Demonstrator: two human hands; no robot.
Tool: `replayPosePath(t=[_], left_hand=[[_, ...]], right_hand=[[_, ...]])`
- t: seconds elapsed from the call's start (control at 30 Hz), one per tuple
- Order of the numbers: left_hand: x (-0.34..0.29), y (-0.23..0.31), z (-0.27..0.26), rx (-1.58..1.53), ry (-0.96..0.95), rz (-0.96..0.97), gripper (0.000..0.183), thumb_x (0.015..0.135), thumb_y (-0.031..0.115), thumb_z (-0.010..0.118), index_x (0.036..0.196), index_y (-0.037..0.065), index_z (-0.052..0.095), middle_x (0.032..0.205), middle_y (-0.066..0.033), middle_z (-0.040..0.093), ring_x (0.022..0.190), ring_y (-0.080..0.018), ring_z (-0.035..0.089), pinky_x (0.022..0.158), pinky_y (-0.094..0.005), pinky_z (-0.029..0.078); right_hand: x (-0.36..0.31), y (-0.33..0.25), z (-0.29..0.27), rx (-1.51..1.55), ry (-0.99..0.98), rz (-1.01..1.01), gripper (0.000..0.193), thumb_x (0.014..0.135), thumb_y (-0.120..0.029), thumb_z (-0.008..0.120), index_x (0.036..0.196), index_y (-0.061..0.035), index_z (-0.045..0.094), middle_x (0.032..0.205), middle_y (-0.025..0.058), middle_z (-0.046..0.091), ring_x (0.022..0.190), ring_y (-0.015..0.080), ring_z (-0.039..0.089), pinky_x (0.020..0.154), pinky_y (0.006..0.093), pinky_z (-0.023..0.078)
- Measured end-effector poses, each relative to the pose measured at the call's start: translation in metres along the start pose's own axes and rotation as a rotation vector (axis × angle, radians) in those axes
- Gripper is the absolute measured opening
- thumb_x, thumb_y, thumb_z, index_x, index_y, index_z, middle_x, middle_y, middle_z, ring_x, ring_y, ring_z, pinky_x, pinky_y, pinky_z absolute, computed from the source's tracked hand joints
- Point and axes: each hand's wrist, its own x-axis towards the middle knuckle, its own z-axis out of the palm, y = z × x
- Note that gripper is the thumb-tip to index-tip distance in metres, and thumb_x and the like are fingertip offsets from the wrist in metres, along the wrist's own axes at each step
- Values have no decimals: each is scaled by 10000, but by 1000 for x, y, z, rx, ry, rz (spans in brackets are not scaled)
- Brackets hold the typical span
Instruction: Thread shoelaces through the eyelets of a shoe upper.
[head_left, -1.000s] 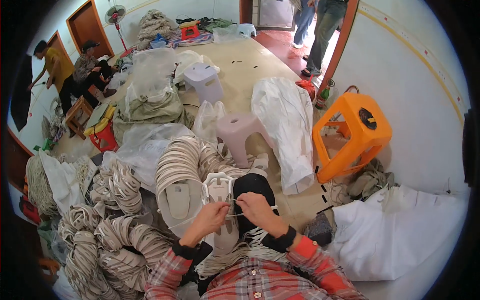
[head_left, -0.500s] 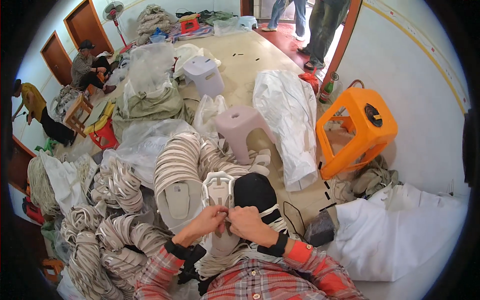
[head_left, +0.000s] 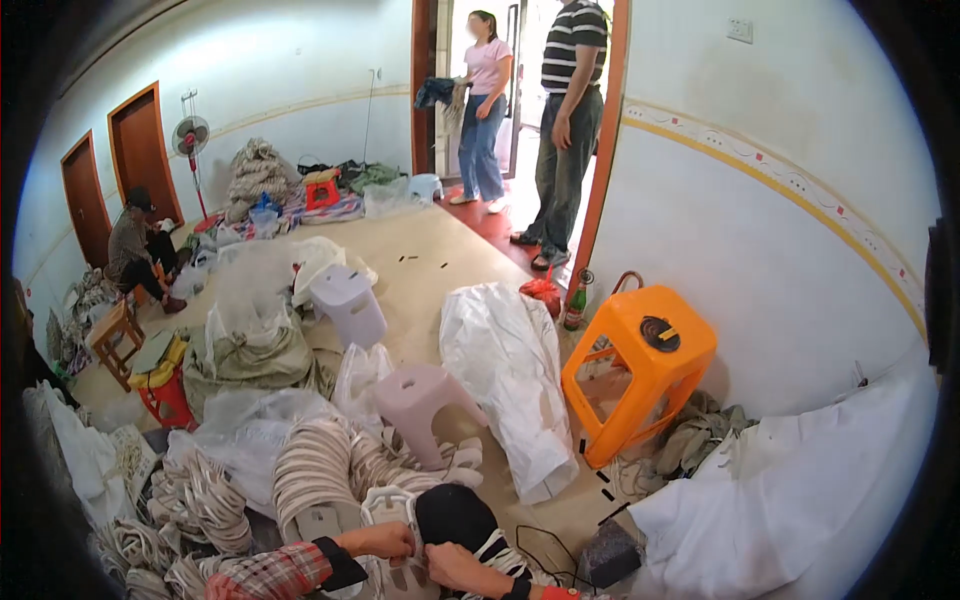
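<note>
Near the bottom edge, my left hand [head_left: 392,541] and my right hand [head_left: 455,568] meet at a beige-and-white shoe upper [head_left: 385,503]. Both have their fingers pinched together on its lacing area. Whether a lace lies between the fingertips is too small to make out. Just right of the upper is a black rounded form [head_left: 457,515], with pale laces [head_left: 497,550] below it. A curved stack of nested beige shoe pieces [head_left: 318,470] stands to the left, and more bundled pieces [head_left: 200,500] lie beyond my left sleeve.
A mauve stool [head_left: 425,400] stands ahead, near a white sack [head_left: 510,385]. On the right are an orange stool [head_left: 645,370], a green bottle [head_left: 576,302], a dark block [head_left: 610,556] and white sheeting [head_left: 760,520]. Two people stand at the doorway; another sits far left.
My view has tilted up, so my hands and the shoe upper sit lower in the picture and the doorway people show more fully. Both hands stay at the upper.
</note>
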Motion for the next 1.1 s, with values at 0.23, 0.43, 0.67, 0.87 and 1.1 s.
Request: replayPosePath(t=[0.23,0.43,0.67,0.87,1.1], left_hand=[[-1,9,3,155,71,242,164,720,119,501,703,-1,611,597,-100,592,575,-194,567,546,-333,436],[35,-26,7,1169,264,412,111,749,157,514,684,87,571,597,-93,549,590,-242,587,507,-378,451],[-93,-1,-45,912,924,71,141,880,142,415,893,24,491,740,-139,568,667,-254,559,568,-348,435],[-92,-19,10,-759,534,-60,139,828,196,455,789,68,492,618,-80,537,510,-188,518,453,-268,385],[-92,-43,60,-1800,378,396,128,832,183,427,804,92,512,618,-13,477,465,-127,402,485,-241,334]], right_hand=[[-11,-11,-4,331,311,-183,167,696,-117,532,686,38,470,593,243,437,538,394,430,497,429,349],[18,29,9,-103,-157,-94,140,649,-127,555,715,-3,564,670,220,583,649,384,584,614,451,481],[-17,0,-58,-103,415,-419,88,728,-39,599,813,-61,605,760,95,495,701,246,488,624,335,409],[-22,0,-19,-562,89,-379,106,638,-140,623,683,-56,577,717,82,457,751,216,462,602,338,333],[-10,-5,-15,-595,-77,-374,57,594,-103,608,612,-54,585,621,113,571,610,257,579,519,361,424]])
